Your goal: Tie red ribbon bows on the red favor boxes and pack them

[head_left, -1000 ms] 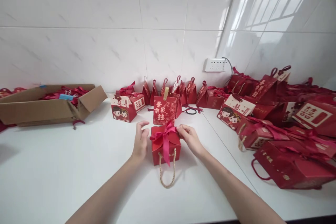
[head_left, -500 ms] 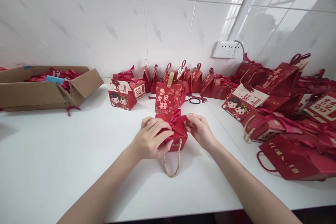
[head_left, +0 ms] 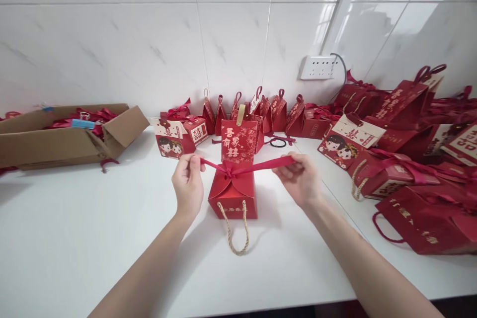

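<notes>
Mid-table, right in front of you, the small red box [head_left: 233, 206] sits upright on the white tabletop [head_left: 112, 218]. Top flaps folded in, ribbon [head_left: 268, 164] knotted over them; no bow loops formed, ends untrimmed as far as visible. Your left hand [head_left: 188, 184] pinches one ribbon end, your right hand [head_left: 301, 179] pinches the other, ribbon stretched between. Rope handle [head_left: 246, 238] hangs down the near side. Upright bag [head_left: 238, 141] behind reads 吾家有囍; small box [head_left: 198, 131] shows 囍. Near box's gold lettering partly covered by rope, unclear. No brand legible.
</notes>
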`<state>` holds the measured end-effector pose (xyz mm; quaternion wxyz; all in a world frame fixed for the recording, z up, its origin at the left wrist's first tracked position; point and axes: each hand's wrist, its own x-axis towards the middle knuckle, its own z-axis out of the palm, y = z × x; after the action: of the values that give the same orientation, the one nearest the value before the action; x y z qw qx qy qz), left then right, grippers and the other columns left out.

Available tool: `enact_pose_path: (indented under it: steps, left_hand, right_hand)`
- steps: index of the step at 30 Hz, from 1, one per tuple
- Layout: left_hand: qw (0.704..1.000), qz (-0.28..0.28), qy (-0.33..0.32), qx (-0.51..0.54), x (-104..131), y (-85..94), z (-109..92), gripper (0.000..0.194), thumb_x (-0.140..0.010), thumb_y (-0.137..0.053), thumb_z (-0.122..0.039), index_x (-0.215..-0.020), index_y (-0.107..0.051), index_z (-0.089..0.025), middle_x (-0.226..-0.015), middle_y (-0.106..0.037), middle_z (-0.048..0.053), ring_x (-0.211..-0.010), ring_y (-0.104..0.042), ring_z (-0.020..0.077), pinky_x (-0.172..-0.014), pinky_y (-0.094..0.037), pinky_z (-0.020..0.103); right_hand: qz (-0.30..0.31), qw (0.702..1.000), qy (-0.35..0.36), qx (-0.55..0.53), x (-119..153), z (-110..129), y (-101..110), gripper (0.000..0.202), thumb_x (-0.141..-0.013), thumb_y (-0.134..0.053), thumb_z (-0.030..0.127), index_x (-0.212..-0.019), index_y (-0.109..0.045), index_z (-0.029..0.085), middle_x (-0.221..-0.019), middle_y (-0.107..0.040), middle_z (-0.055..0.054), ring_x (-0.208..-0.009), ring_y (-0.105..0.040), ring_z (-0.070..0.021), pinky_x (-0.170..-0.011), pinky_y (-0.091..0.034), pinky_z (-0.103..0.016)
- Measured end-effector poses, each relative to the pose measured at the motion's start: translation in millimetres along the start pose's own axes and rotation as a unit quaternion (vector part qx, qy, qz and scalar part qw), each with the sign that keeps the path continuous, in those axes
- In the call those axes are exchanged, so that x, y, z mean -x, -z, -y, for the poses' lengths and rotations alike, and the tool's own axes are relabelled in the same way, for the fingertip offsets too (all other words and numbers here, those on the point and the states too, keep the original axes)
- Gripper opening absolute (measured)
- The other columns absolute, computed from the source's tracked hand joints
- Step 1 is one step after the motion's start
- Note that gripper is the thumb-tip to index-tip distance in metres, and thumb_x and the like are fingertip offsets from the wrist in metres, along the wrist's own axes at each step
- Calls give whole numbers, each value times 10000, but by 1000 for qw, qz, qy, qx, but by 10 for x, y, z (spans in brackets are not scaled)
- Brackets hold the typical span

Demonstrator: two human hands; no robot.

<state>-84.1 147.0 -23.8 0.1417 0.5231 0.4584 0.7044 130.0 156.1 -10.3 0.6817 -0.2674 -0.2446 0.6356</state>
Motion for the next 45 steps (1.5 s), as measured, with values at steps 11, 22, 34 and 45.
enact_pose_path:
  steps: [11,22,34,45]
  left_hand:
    - [914,-118,195,337,-315,111,38,307,-659,-734,-381,-671,-505,-178,-670,-571,-6,-617,-550,105,-617,-464,238]
    - [945,-98,170,261,-386,171,107,337,-664,-652,-445,-650,-417,-205,-597,-399,-45,-538,-433,95,-600,-432,259]
    - [1000,8,8,2,-192,103,144,235,-654,-635,-325,-834,-583,-183,-949,-583,54,-990,-515,209,-947,-353,331]
    - [951,249,184,-4,40,-110,106,278,-815,-506,-444,-921,-552,-191,-819,-603,31,-722,-570,161,-614,-456,259]
  right_hand:
    - [-16,987,52,-151,-81,349,75,361,-591,-519,96,-518,-177,185,-454,-185,89,-365,-245,-52,-438,-427,-188]
    - [59,983,85,-155,-17,551,142,422,-576,-546,99,-515,-136,177,-437,-209,90,-375,-258,-31,-447,-408,-147]
    - [57,968,79,232,-376,453,213,472,-679,-528,635,-520,-414,205,-501,-381,48,-489,-409,-97,-513,-395,-247]
    - [154,908,-48,386,-168,-118,122,380,-657,-706,502,-661,-514,174,-573,-515,53,-502,-441,-79,-472,-320,-207]
